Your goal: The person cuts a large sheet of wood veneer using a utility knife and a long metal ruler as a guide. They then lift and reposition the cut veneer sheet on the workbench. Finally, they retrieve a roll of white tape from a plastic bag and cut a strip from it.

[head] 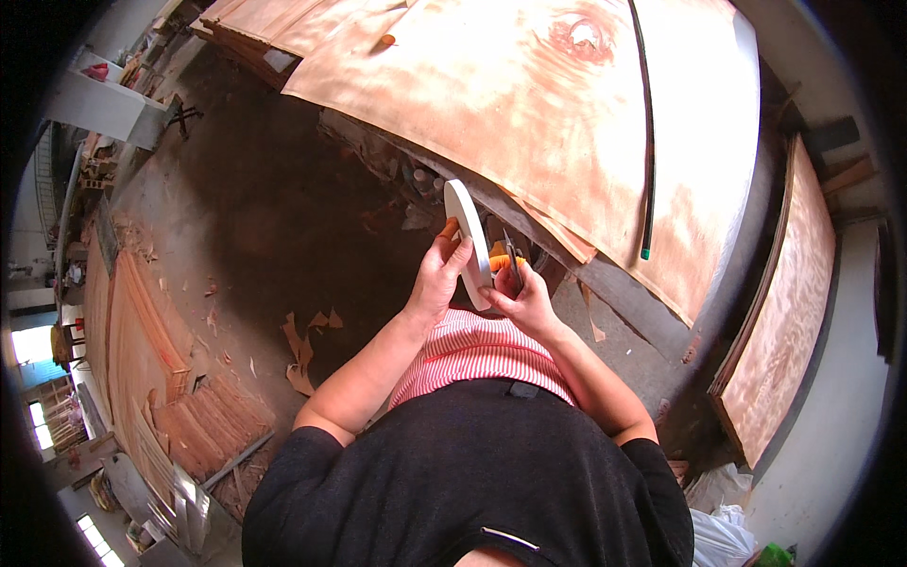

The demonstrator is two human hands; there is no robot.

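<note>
A flat white roll of what looks like tape (469, 241) stands on edge between my hands, in front of my waist. My left hand (437, 276) grips its left side between thumb and fingers. My right hand (522, 294) touches its lower right edge with the thumb and also holds a dark cutting tool (511, 256), perhaps a knife or scissors. Orange covers show on fingers of both hands. Beyond them lies a large sheet of wood veneer (496, 135) on a raised stack, with a long dark strip (648, 156) across it.
A small orange object (387, 40) lies on the veneer's far left. Veneer stacks (212, 425) stand at the left, a sheet stack (779, 326) at the right. Veneer scraps (300, 354) litter the floor. White plastic bags (723, 535) sit at the lower right.
</note>
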